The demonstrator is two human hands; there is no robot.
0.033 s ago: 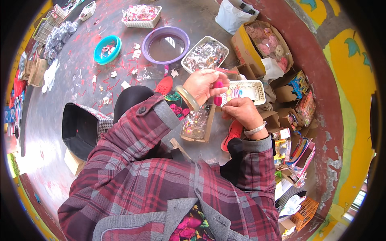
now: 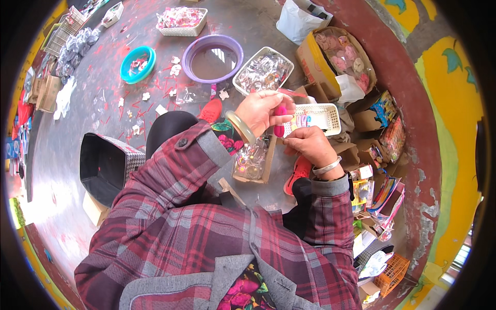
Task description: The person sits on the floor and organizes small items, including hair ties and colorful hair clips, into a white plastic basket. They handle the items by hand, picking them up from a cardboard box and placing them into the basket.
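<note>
In front of me both hands are raised close together. My left hand (image 2: 258, 111), with a bangle on its wrist, has its fingers closed on a small magenta piece (image 2: 279, 130) that hangs below the fingertips; its exact kind is unclear. My right hand (image 2: 313, 148) faces it with thumb and finger pinched together. Whatever is in that pinch is too small to make out. Small pastel pieces (image 2: 300, 121) show between the hands, over or in a white plastic basket (image 2: 333, 116). Under my hands stands an open cardboard box (image 2: 269, 160) with clear-wrapped small items.
Farther off are a purple basin (image 2: 240, 54), a teal basin (image 2: 124, 70) and a white basket of wrapped items (image 2: 292, 67). Cartons, including one of pink pieces (image 2: 310, 54), line the right wall. A black-lined bin (image 2: 98, 170) is at left. Scraps litter the floor.
My hands have barely moved. The small pastel pieces between them look slightly shifted.
</note>
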